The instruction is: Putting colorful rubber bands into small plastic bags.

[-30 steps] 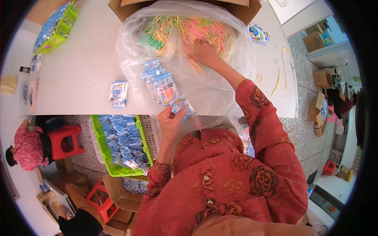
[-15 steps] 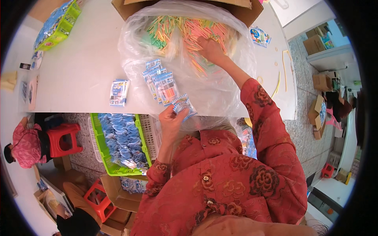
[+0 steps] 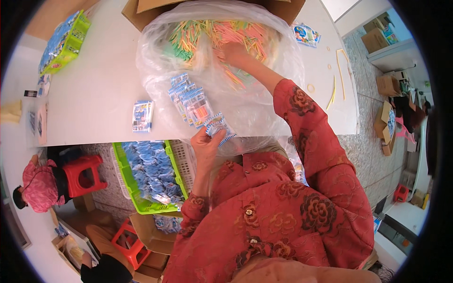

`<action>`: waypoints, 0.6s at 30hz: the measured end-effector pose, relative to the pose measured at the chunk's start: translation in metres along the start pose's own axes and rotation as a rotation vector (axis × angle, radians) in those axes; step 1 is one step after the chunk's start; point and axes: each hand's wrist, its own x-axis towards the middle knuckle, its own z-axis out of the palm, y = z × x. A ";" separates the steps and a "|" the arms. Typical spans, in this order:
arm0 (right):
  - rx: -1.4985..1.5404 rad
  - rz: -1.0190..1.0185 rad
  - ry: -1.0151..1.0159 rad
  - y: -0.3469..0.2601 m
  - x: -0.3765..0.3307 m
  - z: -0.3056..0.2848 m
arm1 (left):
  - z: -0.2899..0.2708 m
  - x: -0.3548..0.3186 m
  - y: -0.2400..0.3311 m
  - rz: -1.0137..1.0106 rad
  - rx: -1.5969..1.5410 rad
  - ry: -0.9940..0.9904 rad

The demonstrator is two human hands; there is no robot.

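Pinched between the thumb and fingers of my left hand (image 3: 205, 147) is a small blue-and-white packet (image 3: 220, 127), just over the table's near edge. My right hand (image 3: 233, 53) reaches into a loose heap of thin pink, yellow and green sticks (image 3: 252, 32); its fingertips are hidden among them. The heap lies in a large clear plastic bag (image 3: 245, 115) spread toward me. Overlapping packets (image 3: 191, 100) of the same kind rest on the bag, beyond my left hand. Left of them, a further packet (image 3: 142, 116) lies flat on the white table (image 3: 94, 104).
A cardboard box (image 3: 131, 13) stands behind the bag. Below the table edge, a green crate (image 3: 130, 186) holds many blue packets. Another green basket (image 3: 78, 35) sits far left. At right lie a colourful pouch (image 3: 306, 35) and rubber bands (image 3: 310, 88). Two people sit near red stools (image 3: 85, 175).
My right hand has shifted left and a little farther into the stick heap. The left hand keeps its packet in nearly the same place. The view has tilted slightly.
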 end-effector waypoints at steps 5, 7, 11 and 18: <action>0.076 0.013 0.042 -0.005 -0.005 0.001 | 0.000 -0.001 -0.003 0.024 0.023 0.001; 0.130 0.067 -0.007 -0.004 -0.006 -0.003 | -0.001 -0.002 -0.003 0.016 0.034 0.010; 0.274 0.089 0.038 0.015 -0.020 -0.012 | -0.001 -0.003 -0.002 0.020 0.058 0.012; 0.840 0.176 0.202 0.051 -0.059 -0.008 | 0.009 -0.002 -0.001 0.005 0.140 -0.002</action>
